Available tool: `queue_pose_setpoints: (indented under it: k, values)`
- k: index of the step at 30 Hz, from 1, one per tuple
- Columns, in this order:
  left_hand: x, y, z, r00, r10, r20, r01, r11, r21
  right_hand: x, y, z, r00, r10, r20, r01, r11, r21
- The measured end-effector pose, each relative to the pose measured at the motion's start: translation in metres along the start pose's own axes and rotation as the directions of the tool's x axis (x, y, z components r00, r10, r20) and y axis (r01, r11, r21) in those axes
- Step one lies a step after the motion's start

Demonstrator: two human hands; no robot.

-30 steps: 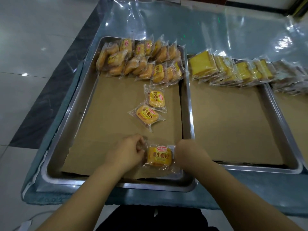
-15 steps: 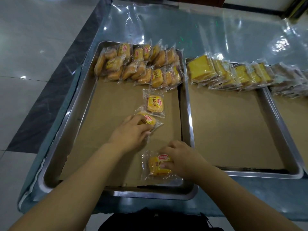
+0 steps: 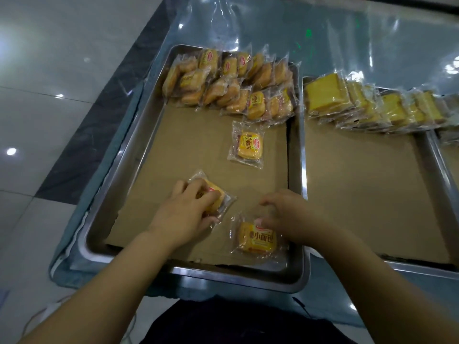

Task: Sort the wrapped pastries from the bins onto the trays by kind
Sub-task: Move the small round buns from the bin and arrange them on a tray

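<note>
A steel tray (image 3: 139, 135) lined with brown paper holds wrapped small round buns. Several stand in rows (image 3: 231, 88) at its far end. One loose bun (image 3: 249, 145) lies flat mid-tray. My left hand (image 3: 183, 214) grips another wrapped bun (image 3: 213, 194) near the tray's front. To its right, my right hand (image 3: 288, 214) has its fingertips on a third wrapped bun (image 3: 257, 238) that lies flat by the front right corner. A second tray (image 3: 304, 170) to the right carries a row of wrapped square yellow cake slices (image 3: 327, 94).
A third tray's rim (image 3: 444, 167) shows at the far right with more wrapped packets at its back. The trays rest on a table covered in clear plastic film (image 3: 273, 26). Tiled floor (image 3: 49, 70) lies to the left.
My left hand has pulled its bun from the middle of the tray toward the front left. My right hand has shifted to the top edge of the front bun, which now shows its label.
</note>
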State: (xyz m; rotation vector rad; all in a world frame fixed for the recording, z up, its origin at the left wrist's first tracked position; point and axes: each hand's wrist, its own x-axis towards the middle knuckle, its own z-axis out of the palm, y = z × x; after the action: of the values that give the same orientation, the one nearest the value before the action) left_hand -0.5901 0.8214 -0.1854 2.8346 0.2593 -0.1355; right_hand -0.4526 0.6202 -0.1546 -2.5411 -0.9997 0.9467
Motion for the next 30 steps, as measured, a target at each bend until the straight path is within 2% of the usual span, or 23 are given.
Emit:
queue_pose_setpoints:
  k: [3,8,11,13,15,17,19,21,23,25,30]
  values:
    - [-0.007,0.006,0.002,0.995,-0.090,0.035,0.093,0.993,-0.067,0.009,0.000,-0.009,0.999,0.010,-0.042,-0.009,1.000,0.026]
    - [-0.005,0.008,-0.007,0.983,-0.139,0.117,0.157,0.975,-0.160,0.020,0.000,-0.026,0.993,-0.008,-0.119,0.013,0.999,0.040]
    - [0.017,0.011,-0.018,0.993,-0.121,-0.014,0.116,0.970,-0.212,0.025,0.002,-0.033,0.980,-0.006,-0.197,0.014,0.999,0.039]
    - [0.041,0.017,-0.024,0.991,-0.039,-0.127,0.016,0.983,-0.182,0.027,0.005,-0.036,0.972,-0.007,-0.235,0.013,1.000,0.027]
    - [0.069,0.024,-0.025,0.986,0.046,-0.158,-0.069,0.987,-0.143,0.030,0.008,-0.039,0.967,-0.014,-0.256,0.011,1.000,-0.015]
    - [0.097,0.030,-0.024,0.989,0.113,-0.097,-0.123,0.986,-0.108,0.032,0.011,-0.041,0.963,-0.024,-0.268,0.009,0.998,-0.057]
    - [0.121,0.034,-0.023,0.988,0.151,0.033,-0.148,0.986,-0.074,0.036,0.014,-0.042,0.961,-0.033,-0.276,0.013,0.997,-0.076]
    - [0.138,0.034,-0.023,0.970,0.153,0.189,-0.149,0.988,-0.032,0.041,0.016,-0.045,0.958,-0.032,-0.286,0.009,0.997,-0.081]
    - [0.145,0.031,-0.025,0.949,0.131,0.287,-0.153,0.987,0.055,0.047,0.018,-0.050,0.952,-0.029,-0.303,0.005,0.997,-0.079]
    - [0.145,0.027,-0.028,0.951,0.093,0.294,-0.132,0.984,0.117,0.056,0.020,-0.056,0.946,-0.017,-0.325,-0.005,0.998,-0.069]
    - [0.134,0.014,-0.034,0.980,-0.055,0.192,0.019,0.983,0.184,0.088,0.017,-0.077,0.910,0.055,-0.411,-0.075,0.997,-0.033]
